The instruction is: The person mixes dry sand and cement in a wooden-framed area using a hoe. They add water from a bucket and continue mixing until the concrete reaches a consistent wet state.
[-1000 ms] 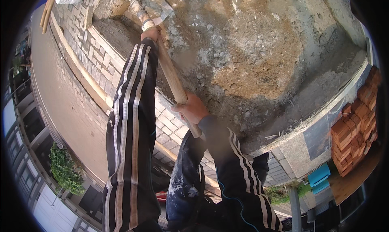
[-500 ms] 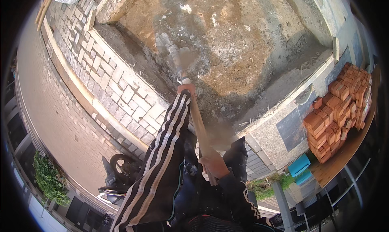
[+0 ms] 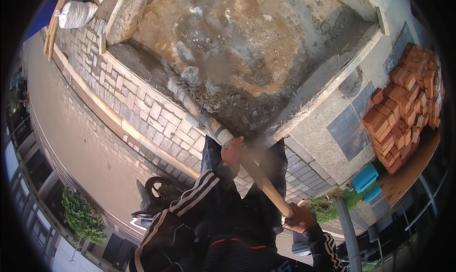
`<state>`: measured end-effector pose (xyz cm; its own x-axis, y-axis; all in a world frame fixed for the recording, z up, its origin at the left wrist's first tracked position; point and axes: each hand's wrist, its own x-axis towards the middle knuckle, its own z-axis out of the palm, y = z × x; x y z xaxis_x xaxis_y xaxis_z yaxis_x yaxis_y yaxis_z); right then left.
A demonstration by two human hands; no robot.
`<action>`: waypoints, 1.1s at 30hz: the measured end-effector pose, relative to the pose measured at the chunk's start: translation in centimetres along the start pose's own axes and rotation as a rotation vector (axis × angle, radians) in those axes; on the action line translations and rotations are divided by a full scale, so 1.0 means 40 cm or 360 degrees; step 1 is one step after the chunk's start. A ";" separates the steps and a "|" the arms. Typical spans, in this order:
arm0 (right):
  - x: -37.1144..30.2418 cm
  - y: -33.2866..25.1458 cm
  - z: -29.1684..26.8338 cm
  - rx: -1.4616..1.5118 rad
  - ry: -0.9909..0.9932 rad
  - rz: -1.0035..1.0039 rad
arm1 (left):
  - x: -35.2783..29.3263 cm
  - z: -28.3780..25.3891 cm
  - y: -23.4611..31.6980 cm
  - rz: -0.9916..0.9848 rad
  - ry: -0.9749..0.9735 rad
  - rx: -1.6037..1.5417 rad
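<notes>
A long-handled shovel slants across my front, from lower right to upper left. My left hand is closed round the handle just behind a pale wrapping. Further up the wooden shaft, close to my right side, my right hand grips near its end. The shovel's far end is caked grey and rests at or just above the near left inner edge of a low-walled pit; its blade's shape is hard to make out. Grey and brown rubble lies beside that end.
Red bricks are stacked on the right, beside a blue plastic object. Paving runs along the left wall. White sacks and poles lie at far left. A dark wheeled vehicle stands at near left.
Both hands have drawn back toward me, the right one also out to the right. The shovel's far end has come nearer and left, toward the pit's left wall.
</notes>
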<state>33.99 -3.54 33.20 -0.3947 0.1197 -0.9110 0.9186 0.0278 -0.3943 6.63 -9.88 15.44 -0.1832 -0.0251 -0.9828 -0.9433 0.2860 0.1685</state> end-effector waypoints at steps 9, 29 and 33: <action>0.136 0.574 0.006 -0.0348 0.0678 0.0156 | 0.047 0.175 -0.367 -0.0223 -0.0185 -0.0294; 0.798 -0.474 0.198 0.0755 -0.0063 -0.0181 | 0.742 -0.109 0.692 0.0523 0.0324 0.0747; 0.594 -0.384 0.296 0.0728 0.0004 -0.0136 | 0.595 -0.186 0.450 0.0279 0.0171 0.0603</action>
<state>10.23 -12.87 16.18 -0.4681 0.1384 -0.8727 0.7784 -0.4028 -0.4814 -16.78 -12.45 -4.33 -0.3780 -0.0386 -0.9250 -0.7309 0.6257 0.2726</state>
